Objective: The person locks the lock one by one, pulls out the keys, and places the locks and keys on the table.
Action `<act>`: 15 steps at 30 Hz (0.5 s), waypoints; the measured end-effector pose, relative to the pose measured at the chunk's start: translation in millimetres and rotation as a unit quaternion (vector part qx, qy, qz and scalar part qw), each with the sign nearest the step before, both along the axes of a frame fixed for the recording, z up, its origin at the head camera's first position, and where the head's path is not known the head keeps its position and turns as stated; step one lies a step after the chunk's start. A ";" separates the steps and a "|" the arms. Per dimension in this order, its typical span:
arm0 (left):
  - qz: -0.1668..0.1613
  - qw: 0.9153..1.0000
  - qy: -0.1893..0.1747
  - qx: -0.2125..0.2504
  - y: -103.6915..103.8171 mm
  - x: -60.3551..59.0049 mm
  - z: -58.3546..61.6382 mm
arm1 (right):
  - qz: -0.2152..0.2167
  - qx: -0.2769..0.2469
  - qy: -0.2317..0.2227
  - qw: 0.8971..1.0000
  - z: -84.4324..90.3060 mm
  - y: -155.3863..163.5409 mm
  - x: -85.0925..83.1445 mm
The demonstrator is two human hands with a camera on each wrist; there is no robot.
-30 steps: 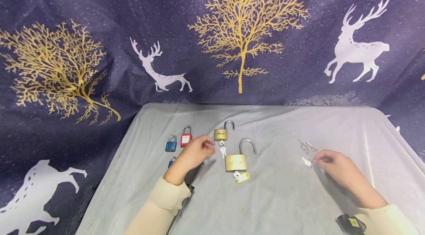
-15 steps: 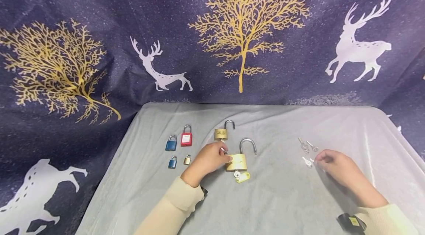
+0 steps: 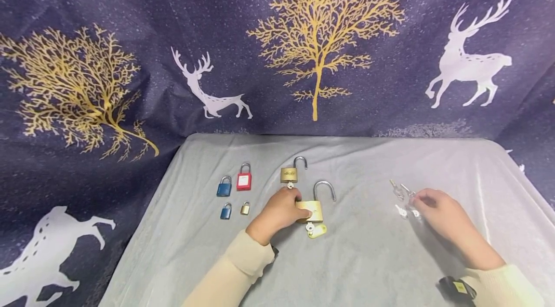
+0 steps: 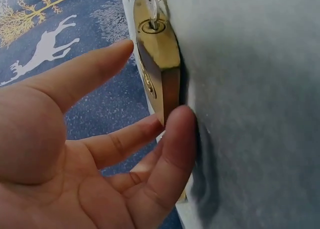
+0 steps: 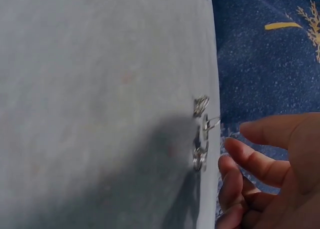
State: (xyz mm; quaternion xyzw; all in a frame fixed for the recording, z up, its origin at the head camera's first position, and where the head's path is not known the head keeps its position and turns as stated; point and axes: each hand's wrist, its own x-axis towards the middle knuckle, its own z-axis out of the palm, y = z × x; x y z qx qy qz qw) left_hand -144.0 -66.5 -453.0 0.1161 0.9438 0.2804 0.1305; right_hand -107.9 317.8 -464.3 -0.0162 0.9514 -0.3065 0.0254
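At the table's middle my left hand is at a large brass padlock with its shackle open. Its fingers touch the padlock's side edge, while the thumb tip is beside the broad face, seemingly a little apart from it. A key stands in the bottom of this padlock, with a yellow tag beside it. Above lies a smaller brass padlock, also with its shackle open and a key in it. On the right, my right hand hovers over several small silver keys, its fingertips apart from them in the right wrist view.
To the left lie a red padlock, a larger blue padlock, a small blue padlock and a small brass padlock, all with shackles closed. A grey cloth covers the table. A patterned dark blue curtain hangs behind.
My left hand has moved right, past the smaller padlocks, to the large brass padlock. My right hand has shifted slightly up, and a key beneath its fingers now shows.
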 end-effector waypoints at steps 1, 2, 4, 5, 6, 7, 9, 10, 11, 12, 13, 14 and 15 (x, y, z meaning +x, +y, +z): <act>0.000 1.000 0.003 -0.003 1.0 0.3 0.4 | -0.001 -0.002 0.001 1.000 1.4 -1.3 -0.4; 0.000 1.000 0.004 -0.007 1.9 0.6 0.9 | -0.003 -0.004 0.003 1.000 2.7 -2.6 -0.9; 0.000 1.000 0.007 -0.013 3.5 0.8 1.5 | -0.004 -0.004 0.006 1.000 5.7 -5.7 -2.0; -0.001 1.000 0.010 -0.016 4.1 0.7 1.7 | -0.004 -0.005 0.009 1.000 7.1 -7.7 -2.5; -0.001 1.000 0.011 -0.019 4.6 0.7 1.8 | -0.005 -0.005 0.014 1.000 8.5 -10.0 -3.2; -0.001 1.000 0.012 -0.022 5.1 0.5 2.0 | -0.005 -0.004 0.018 1.000 9.9 -12.6 -3.8; -0.001 0.999 0.013 -0.029 5.7 -0.1 2.3 | -0.004 -0.004 0.024 1.000 12.4 -17.6 -5.5; -0.001 0.999 0.014 -0.032 6.0 -0.4 2.4 | -0.005 -0.005 0.027 1.000 13.6 -20.4 -6.0; 0.001 0.999 0.012 -0.035 6.3 -0.6 2.4 | -0.006 -0.006 0.030 1.000 14.7 -22.8 -6.8; 0.002 0.999 0.009 -0.037 6.6 -0.9 2.4 | -0.008 -0.006 0.034 0.999 15.8 -25.3 -7.6; 0.004 0.999 0.007 -0.039 7.1 -1.5 2.2 | -0.009 -0.007 0.036 0.999 16.9 -27.2 -8.5; 0.005 0.999 0.005 -0.039 7.6 -2.0 2.1 | -0.010 -0.008 0.039 0.999 17.6 -28.9 -9.3; 0.007 0.999 0.001 -0.039 8.1 -2.4 2.1 | -0.010 -0.010 0.042 0.999 18.6 -30.7 -10.1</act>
